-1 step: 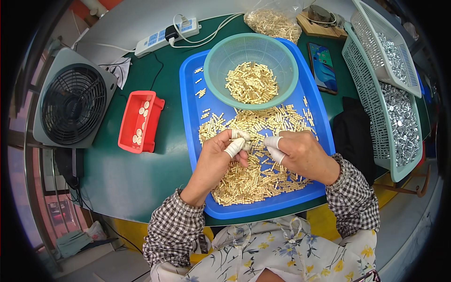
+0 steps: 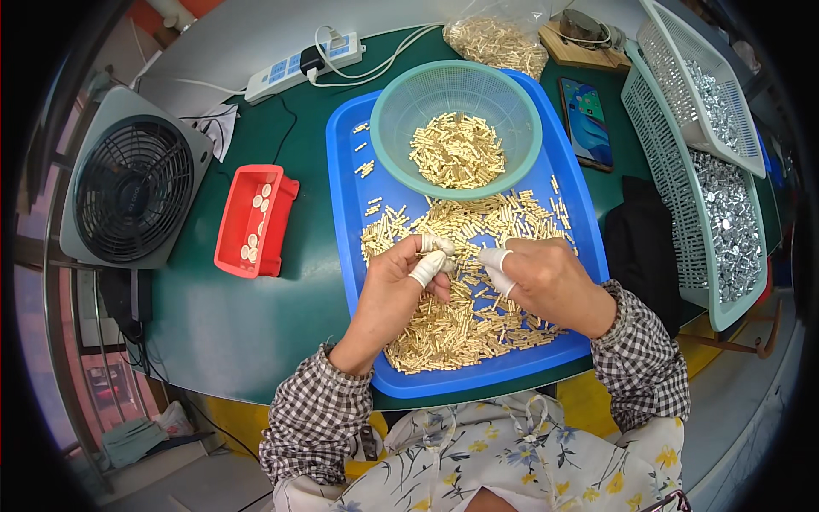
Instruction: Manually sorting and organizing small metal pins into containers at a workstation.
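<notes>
Over a blue tray [image 2: 339, 230] of small brass-coloured, stepped metal pins [image 2: 435, 337], my hands are close together. My left hand [image 2: 397, 277] has its thumb and forefinger, both in white finger cots, pinched together. Just to the right, my right hand [image 2: 550, 277] is closed the same way, also with white finger cots. Whatever sits between the fingertips is too small to tell from the brass pins behind. A pale green mesh colander [image 2: 392, 128] stands at the tray's far end with a heap of the same pins inside.
At the left are a red bin [image 2: 229, 243] holding round tokens and a fan [image 2: 132, 188]. Behind lie a power strip [image 2: 286, 72] and a bag of pins [image 2: 495, 43]. Rightward are a phone [image 2: 587, 124], a black cloth [image 2: 640, 247] and baskets [image 2: 682, 196] of silvery parts.
</notes>
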Motion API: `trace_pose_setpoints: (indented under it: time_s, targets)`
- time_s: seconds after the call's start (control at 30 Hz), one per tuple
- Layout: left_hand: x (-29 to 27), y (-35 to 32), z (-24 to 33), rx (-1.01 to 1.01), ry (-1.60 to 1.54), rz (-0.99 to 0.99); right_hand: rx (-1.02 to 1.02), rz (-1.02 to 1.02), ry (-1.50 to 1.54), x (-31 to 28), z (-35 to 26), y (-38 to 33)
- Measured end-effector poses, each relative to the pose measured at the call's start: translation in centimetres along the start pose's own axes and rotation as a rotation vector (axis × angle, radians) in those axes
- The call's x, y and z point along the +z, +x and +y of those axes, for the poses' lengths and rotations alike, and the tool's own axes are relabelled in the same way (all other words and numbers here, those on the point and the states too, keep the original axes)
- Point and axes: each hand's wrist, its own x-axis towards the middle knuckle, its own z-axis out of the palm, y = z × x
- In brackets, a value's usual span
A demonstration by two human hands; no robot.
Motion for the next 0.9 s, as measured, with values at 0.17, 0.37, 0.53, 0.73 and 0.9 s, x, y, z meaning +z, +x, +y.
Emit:
trace_pose_setpoints:
  time_s: [0.17, 0.37, 0.53, 0.73, 0.9]
  targets:
    - [0.2, -0.1, 0.4, 0.013, 0.133, 0.019, 0.017, -0.004, 0.07, 0.4, 0.2, -0.1]
    - [0.8, -0.7, 0.4, 0.109, 0.127, -0.003, 0.054, -0.025, 0.176, 0.5, -0.2, 0.2]
    - [0.9, -0.8, 0.6, 0.134, -0.009, -0.015, 0.161, -0.046, 0.3, 0.3, -0.2, 0.2]
    - [1.2, -1.1, 1.1, 0.178, -0.054, -0.007, 0.192, -0.082, 0.371, -0.2, -0.3, 0.4]
    - [0.2, -0.7, 1.1, 0.088, -0.303, -0.053, 0.283, -0.091, 0.536, -0.6, -0.8, 0.7]
